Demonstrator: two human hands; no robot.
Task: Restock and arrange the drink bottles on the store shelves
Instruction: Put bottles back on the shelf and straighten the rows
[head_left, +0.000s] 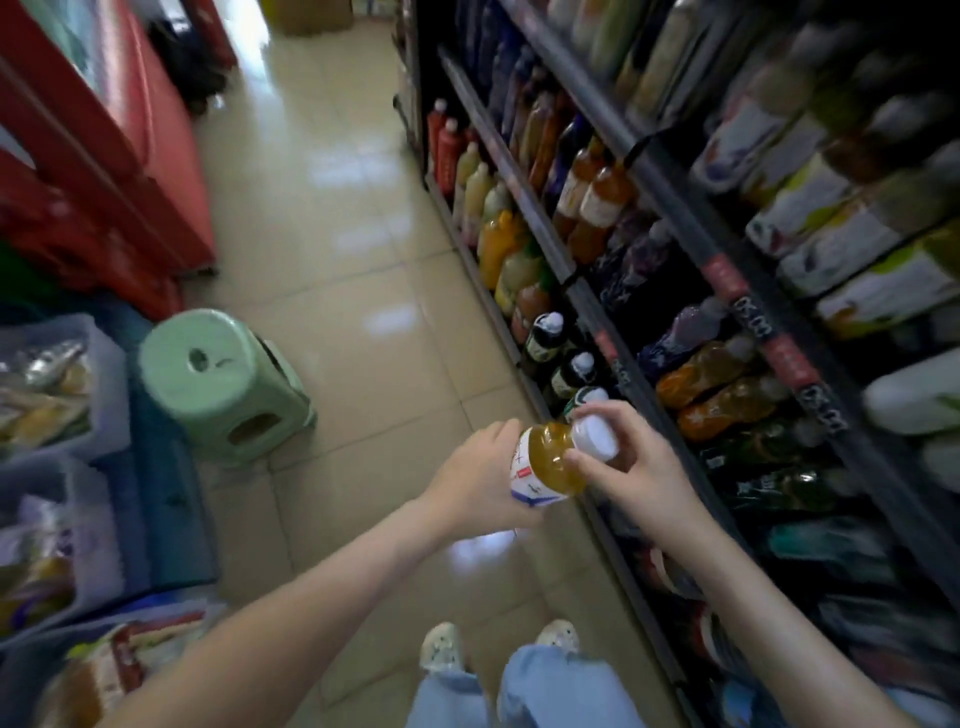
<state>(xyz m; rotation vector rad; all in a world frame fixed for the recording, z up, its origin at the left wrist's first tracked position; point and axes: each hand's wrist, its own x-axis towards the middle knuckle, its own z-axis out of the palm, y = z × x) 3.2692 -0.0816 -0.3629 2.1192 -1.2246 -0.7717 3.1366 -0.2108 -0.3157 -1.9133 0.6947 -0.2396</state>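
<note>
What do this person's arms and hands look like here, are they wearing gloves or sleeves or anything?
Both the left hand and the right hand are bare: no gloves, and no ring, watch or bracelet shows. Both forearms are uncovered as far as the picture's edge, so no sleeve is in view. Lower down, the person wears light blue trousers and pale shoes.

Only one view for me: head cam, wide-angle, worn by the person, pitched fwd and steeply down along the aisle floor. Shelves run up the right edge, close in. Forearms enter from bottom, very near lens. Edges blurred.
</note>
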